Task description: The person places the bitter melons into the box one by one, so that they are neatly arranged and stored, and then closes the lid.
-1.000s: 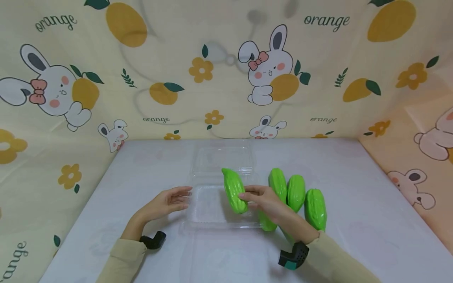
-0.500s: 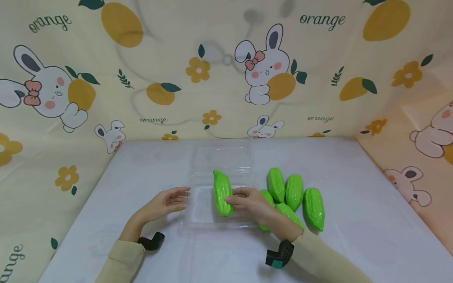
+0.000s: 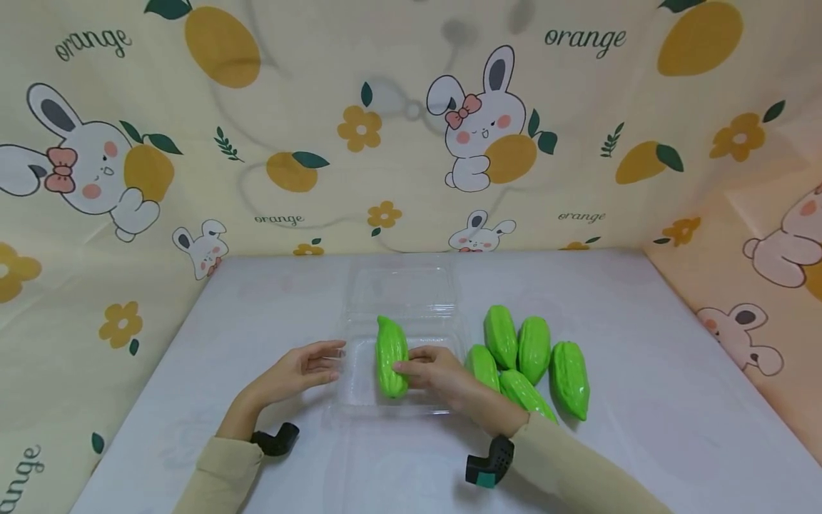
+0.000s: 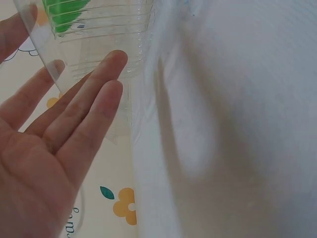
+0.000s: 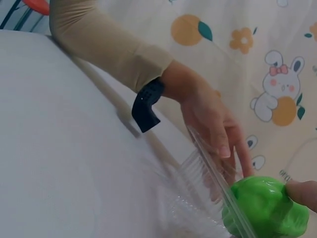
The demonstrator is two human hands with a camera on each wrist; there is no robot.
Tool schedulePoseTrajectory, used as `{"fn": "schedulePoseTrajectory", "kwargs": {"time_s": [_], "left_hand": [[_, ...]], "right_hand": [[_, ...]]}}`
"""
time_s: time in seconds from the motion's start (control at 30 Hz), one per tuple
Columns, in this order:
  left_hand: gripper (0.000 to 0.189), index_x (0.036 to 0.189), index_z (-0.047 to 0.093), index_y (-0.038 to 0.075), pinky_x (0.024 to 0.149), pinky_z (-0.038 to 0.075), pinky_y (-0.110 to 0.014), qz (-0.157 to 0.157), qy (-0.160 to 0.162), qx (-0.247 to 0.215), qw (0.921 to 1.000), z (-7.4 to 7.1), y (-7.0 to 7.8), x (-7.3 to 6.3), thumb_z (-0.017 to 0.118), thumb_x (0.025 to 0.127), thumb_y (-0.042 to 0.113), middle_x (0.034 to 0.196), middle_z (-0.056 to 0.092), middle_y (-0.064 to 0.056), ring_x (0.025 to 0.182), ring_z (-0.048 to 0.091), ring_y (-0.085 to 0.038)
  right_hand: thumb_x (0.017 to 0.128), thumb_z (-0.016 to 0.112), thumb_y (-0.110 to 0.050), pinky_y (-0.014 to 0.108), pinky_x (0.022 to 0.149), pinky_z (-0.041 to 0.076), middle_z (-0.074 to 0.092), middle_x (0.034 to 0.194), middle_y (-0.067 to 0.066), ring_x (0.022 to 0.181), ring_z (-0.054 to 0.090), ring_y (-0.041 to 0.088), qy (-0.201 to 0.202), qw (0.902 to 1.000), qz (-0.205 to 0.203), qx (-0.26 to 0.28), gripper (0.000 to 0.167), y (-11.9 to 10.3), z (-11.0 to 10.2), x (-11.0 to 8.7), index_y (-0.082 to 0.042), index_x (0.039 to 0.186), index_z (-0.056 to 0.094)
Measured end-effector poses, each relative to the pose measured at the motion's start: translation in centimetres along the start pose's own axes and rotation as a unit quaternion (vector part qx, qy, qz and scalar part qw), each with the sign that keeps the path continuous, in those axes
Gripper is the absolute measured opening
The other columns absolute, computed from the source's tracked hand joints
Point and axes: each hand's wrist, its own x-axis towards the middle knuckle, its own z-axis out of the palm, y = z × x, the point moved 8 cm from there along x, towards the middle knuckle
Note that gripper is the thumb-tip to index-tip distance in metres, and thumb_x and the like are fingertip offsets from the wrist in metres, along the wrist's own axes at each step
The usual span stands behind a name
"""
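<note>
My right hand point(image 3: 443, 375) pinches a glossy green ridged gourd point(image 3: 390, 360) between thumb and fingers, holding it near-upright over the base of a clear plastic clamshell box point(image 3: 359, 375). In the right wrist view the gourd point(image 5: 265, 206) shows behind the box's clear wall, with my thumb on its side. My left hand point(image 3: 302, 368) is beside the box's left wall, fingers extended and relaxed, holding nothing. In the left wrist view its fingertips point(image 4: 115, 62) overlap the ribbed clear wall.
Several more green gourds point(image 3: 534, 350) lie grouped on the white tabletop point(image 3: 642, 442), right of the box. The box's open lid point(image 3: 403, 285) lies flat behind its base. A printed cloth backdrop point(image 3: 411, 164) with rabbits and oranges surrounds the table's back and sides.
My right hand has carried the gourd left and slightly down, over the middle of the box base. The gourds behind that forearm now show more. My left hand has stayed in place.
</note>
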Motion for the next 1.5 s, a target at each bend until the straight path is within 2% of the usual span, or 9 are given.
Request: {"fn": "schedulePoseTrajectory", "kwargs": {"time_s": [0.2,0.47,0.67,0.93,1.07,1.27,1.5], "left_hand": [[0.064,0.144,0.035,-0.006,0.097,0.055,-0.029,0.011,-0.003,0.005,0.9999,0.0,0.1,0.0,0.062,0.094,0.023,0.14,0.047,-0.032,0.125,0.054,-0.046],[0.065,0.145,0.034,-0.006,0.098,0.055,-0.031,0.009,-0.008,0.001,0.9999,0.0,0.2,0.0,0.062,0.095,0.023,0.141,0.046,-0.032,0.126,0.053,-0.046],[0.065,0.146,0.035,-0.002,0.1,0.054,-0.034,-0.006,-0.005,0.005,1.0,0.1,0.0,0.0,0.062,0.094,0.026,0.143,0.047,-0.029,0.127,0.053,-0.044],[0.065,0.147,0.035,-0.001,0.1,0.054,-0.034,-0.006,-0.009,0.002,0.9999,0.2,0.0,0.1,0.062,0.094,0.027,0.143,0.047,-0.029,0.127,0.053,-0.044],[0.065,0.147,0.035,-0.001,0.099,0.054,-0.032,-0.008,-0.009,-0.001,0.9999,0.2,0.0,0.1,0.062,0.094,0.026,0.144,0.046,-0.029,0.127,0.053,-0.044],[0.064,0.146,0.034,-0.004,0.097,0.055,-0.029,0.002,-0.009,0.003,1.0,0.1,0.2,0.0,0.061,0.095,0.024,0.142,0.047,-0.031,0.125,0.053,-0.045],[0.063,0.146,0.035,-0.002,0.098,0.055,-0.029,0.003,-0.009,0.004,0.9999,0.2,0.1,0.1,0.061,0.095,0.025,0.143,0.047,-0.03,0.125,0.054,-0.044]], "right_hand": [[0.087,0.069,-0.017,0.034,0.091,0.059,0.065,0.118,0.025,0.089,0.072,0.016,0.001,0.9999,0.012,-0.009,0.048,0.1,0.7,0.5,0.013,0.121,0.054],[0.083,0.072,-0.016,0.035,0.087,0.059,0.068,0.11,0.023,0.078,0.068,0.011,0.018,0.9991,0.034,-0.019,0.049,0.5,1.9,1.3,0.013,0.119,0.056],[0.084,0.072,-0.016,0.036,0.088,0.06,0.07,0.107,0.023,0.08,0.071,0.016,0.001,0.9985,0.047,-0.027,0.044,0.7,2.9,1.9,0.012,0.116,0.059],[0.086,0.071,-0.018,0.035,0.087,0.06,0.07,0.106,0.02,0.084,0.071,0.015,-0.013,0.9971,0.068,-0.033,0.045,0.7,3.9,2.1,0.013,0.117,0.058],[0.087,0.072,-0.019,0.033,0.079,0.062,0.072,0.098,0.017,0.078,0.071,0.013,-0.021,0.9957,0.077,-0.045,0.042,1.0,4.2,2.2,0.011,0.114,0.061],[0.085,0.074,-0.024,0.023,0.06,0.061,0.074,0.081,0.011,0.062,0.067,0.009,-0.029,0.9946,0.088,-0.046,0.041,1.1,4.5,2.1,0.007,0.11,0.063],[0.086,0.074,-0.02,0.022,0.059,0.06,0.074,0.086,0.017,0.061,0.068,0.01,-0.017,0.9955,0.086,-0.037,0.037,1.0,4.3,2.0,0.006,0.108,0.062]]}}
